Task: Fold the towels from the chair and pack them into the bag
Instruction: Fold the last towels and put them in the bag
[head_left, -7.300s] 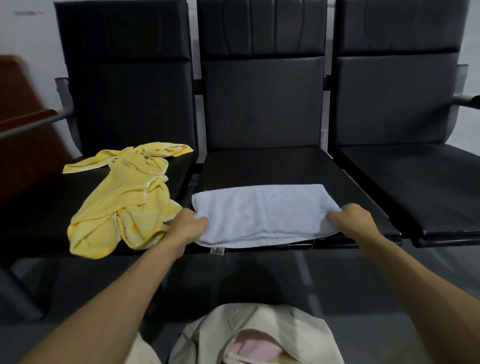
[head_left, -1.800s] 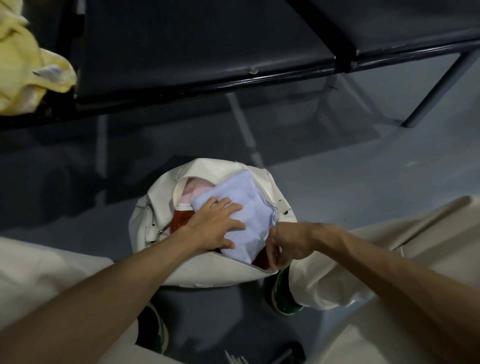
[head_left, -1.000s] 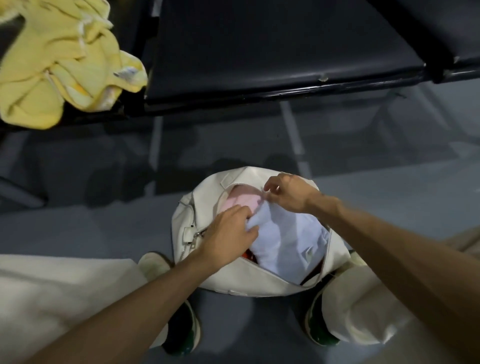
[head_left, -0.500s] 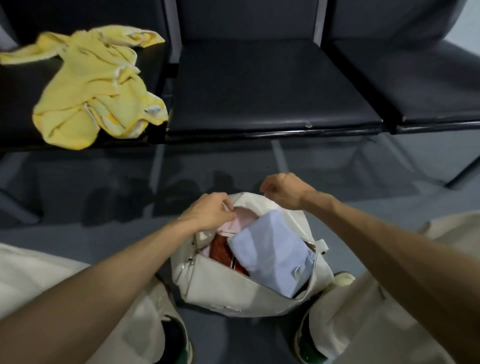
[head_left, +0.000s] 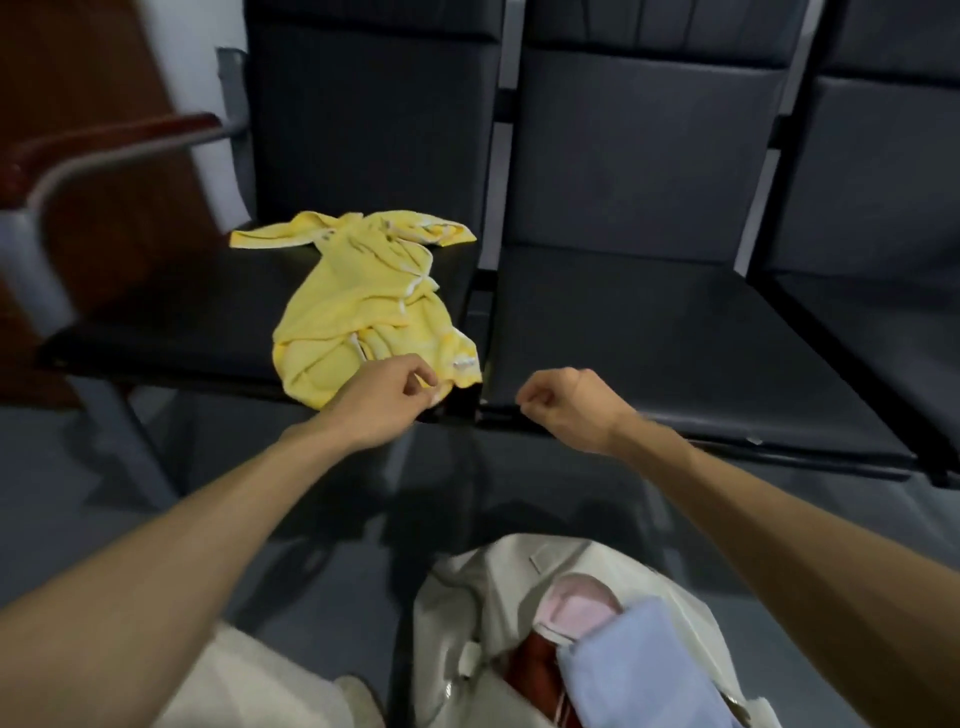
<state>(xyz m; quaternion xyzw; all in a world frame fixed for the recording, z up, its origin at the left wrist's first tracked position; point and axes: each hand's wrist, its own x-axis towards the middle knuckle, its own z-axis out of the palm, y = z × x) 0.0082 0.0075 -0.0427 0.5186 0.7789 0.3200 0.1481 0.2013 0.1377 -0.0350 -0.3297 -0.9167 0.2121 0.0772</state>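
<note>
My left hand (head_left: 384, 402) is pinching the yellow towel (head_left: 358, 312) by its corner; my empty, balled-up right hand (head_left: 569, 408) should grab just beside it.

No legible writing anywhere in view.
The only label-like item is a small white sewn-in tag (head_left: 464, 364) at the near corner of the crumpled yellow towel (head_left: 358, 312) lying on the left seat; it is too small and blurred to show any letters, numbers or brand mark.
</note>
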